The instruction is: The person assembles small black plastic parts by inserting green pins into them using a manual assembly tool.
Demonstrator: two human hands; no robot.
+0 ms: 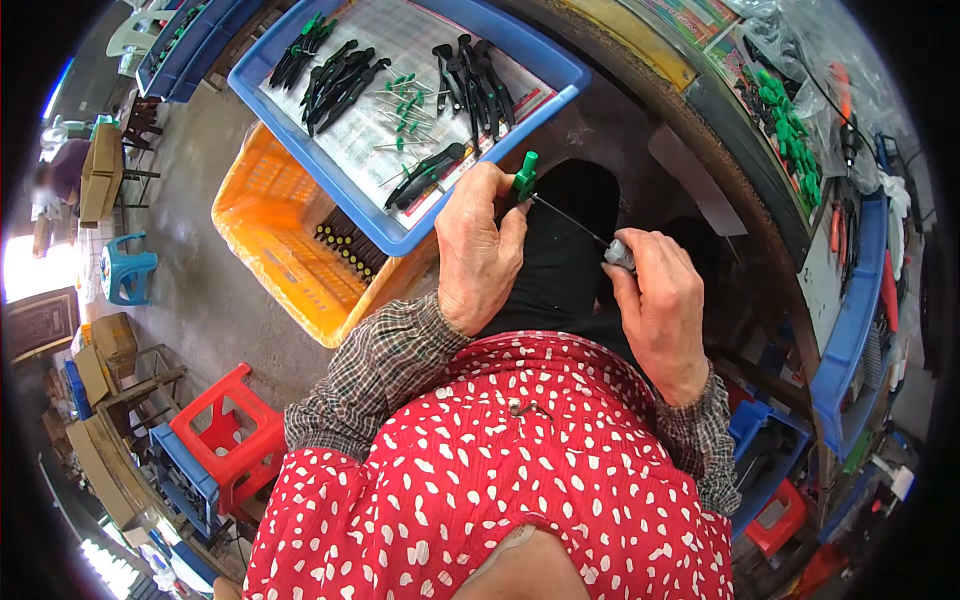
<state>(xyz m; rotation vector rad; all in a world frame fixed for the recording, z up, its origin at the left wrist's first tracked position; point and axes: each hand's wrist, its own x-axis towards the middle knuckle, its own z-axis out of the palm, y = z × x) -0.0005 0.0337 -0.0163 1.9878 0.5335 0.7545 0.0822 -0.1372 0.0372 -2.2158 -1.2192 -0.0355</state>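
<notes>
Between thumb and fingers, my left hand (475, 245) pinches a green T-handle tool (525, 176). Its thin metal shaft (570, 217) slants down to the right, over my dark-clad lap. My right hand (662, 300) is closed on a small grey, partly clear cylinder (620, 255) at the shaft's far end. I cannot tell whether the shaft enters it or only touches it. Just beyond my left hand is a blue tray (405, 240) lined with printed paper. Several black pliers-like tools (340, 85) lie there in bunches, around small green-handled pins (405, 108).
An orange crate (250, 215) under the tray holds dark rods with yellow ends (345, 245). At right, a bench carries a pile of green handles (785, 125) and a blue bin (845, 340). Red (235, 425) and blue (128, 268) stools stand at left.
</notes>
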